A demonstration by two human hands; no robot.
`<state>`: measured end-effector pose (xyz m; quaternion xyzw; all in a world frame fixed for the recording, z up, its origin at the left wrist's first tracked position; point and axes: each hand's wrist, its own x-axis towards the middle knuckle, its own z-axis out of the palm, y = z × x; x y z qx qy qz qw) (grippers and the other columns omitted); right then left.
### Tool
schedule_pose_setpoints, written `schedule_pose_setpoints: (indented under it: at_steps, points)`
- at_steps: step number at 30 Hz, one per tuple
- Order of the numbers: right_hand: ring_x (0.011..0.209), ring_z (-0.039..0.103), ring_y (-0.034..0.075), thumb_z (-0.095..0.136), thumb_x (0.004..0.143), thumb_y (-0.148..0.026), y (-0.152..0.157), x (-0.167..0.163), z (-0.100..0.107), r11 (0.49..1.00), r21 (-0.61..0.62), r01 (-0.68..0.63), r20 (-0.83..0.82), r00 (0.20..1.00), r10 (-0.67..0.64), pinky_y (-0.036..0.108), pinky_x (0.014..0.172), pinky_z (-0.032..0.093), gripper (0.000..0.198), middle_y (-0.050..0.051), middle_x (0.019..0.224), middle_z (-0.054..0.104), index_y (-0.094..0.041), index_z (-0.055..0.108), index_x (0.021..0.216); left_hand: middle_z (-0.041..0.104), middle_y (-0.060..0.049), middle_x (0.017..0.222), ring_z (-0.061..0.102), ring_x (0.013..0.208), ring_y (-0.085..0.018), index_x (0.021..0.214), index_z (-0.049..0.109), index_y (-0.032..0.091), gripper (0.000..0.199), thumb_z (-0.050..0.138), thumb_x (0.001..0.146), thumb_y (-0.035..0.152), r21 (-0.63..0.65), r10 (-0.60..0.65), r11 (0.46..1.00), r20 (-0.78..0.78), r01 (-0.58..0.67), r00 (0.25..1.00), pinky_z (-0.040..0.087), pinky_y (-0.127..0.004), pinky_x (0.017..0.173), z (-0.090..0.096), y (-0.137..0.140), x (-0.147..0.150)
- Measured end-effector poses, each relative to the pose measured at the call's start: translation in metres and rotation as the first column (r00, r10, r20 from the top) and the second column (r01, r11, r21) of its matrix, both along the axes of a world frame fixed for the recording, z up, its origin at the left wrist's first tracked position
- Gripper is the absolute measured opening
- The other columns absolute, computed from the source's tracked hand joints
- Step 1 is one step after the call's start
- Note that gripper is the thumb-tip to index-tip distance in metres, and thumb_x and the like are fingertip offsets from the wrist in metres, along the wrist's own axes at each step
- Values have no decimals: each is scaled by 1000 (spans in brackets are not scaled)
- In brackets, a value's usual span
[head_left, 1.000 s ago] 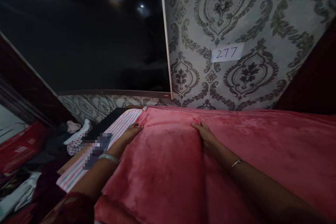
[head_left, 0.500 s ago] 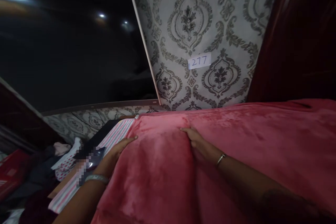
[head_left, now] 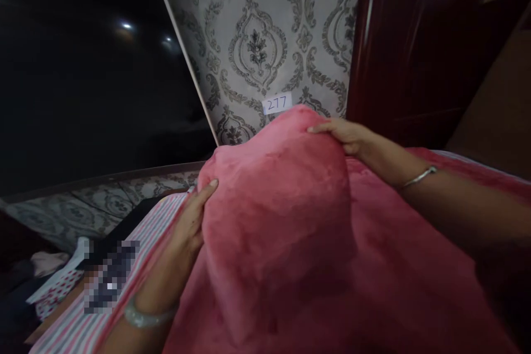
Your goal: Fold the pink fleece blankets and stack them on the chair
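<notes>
The pink blanket fills the middle and lower frame, its raised fold hanging between the person's two grips, with the left hand pinching its edge at centre left, thumb on the near face, and the right hand pinching its higher edge right of centre.

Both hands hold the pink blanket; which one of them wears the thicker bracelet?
The left hand: its bangle is pale and broad, while the right hand, also gripping the pink blanket, wears a thin, silvery bracelet.
</notes>
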<state>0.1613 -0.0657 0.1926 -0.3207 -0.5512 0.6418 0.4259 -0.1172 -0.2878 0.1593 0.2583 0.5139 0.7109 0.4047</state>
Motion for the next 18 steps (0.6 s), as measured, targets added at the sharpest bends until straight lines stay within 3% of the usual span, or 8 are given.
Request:
schedule_pose_setpoints:
  at_steps: [3,6,8,10,12,14,16,18]
  points:
    - [76,70,24,76,75,-6,37,11,37,987,147,67,91,993,-81,43,71,60,22,7,81,74,-12,71,96,77,-9,107,66,117,-36,117,70,17,46,80,74,31,123,-78,990,30,74,996,58,-43,96,-17,-3,52]
    - [85,70,22,78,71,-6,68,-7,32,902,401,160,205,944,-258,45,87,58,37,4,89,74,-14,72,107,75,-8,117,64,122,-35,122,65,24,57,84,69,34,190,-46,981,99,26,994,57,-44,98,-69,-3,95]
    - [96,69,24,79,65,-4,75,-20,1,839,506,200,250,897,-365,44,97,53,47,3,93,75,-14,72,111,77,-8,108,68,116,-33,114,67,26,54,87,64,30,103,-84,993,235,61,968,57,-45,96,-114,-6,110]
    - [105,68,27,77,62,-3,69,-22,-44,828,527,190,343,844,-412,43,102,50,46,4,97,76,-18,75,105,76,-10,93,73,103,-33,98,70,27,39,86,63,22,-72,-156,977,389,199,908,58,-43,93,-155,-11,111]
    - [107,68,30,75,60,-5,54,-6,-93,844,505,181,396,821,-412,46,103,50,39,6,100,77,-19,76,96,75,-12,92,75,92,-32,87,70,26,30,84,63,19,-143,-156,958,471,249,868,58,-44,91,-180,-15,99]
    - [114,66,33,70,67,-11,35,28,-139,840,496,220,402,799,-447,50,108,46,33,11,111,75,-18,76,98,76,-13,93,75,85,-30,79,68,24,18,81,67,22,-155,-123,961,499,228,858,59,-43,90,-185,-14,80]
    - [122,62,32,66,72,-19,15,75,-178,788,516,335,353,755,-552,51,112,42,34,11,123,72,-22,74,105,76,-12,87,74,80,-26,74,65,23,10,74,75,26,-166,-84,968,498,190,863,60,-39,87,-176,-5,59]
    - [124,61,33,66,73,-28,-7,123,-209,748,445,492,313,697,-645,53,112,43,36,12,131,68,-24,71,109,74,-8,78,73,75,-21,75,62,22,10,65,83,26,-172,-52,974,474,150,879,61,-36,82,-160,10,38]
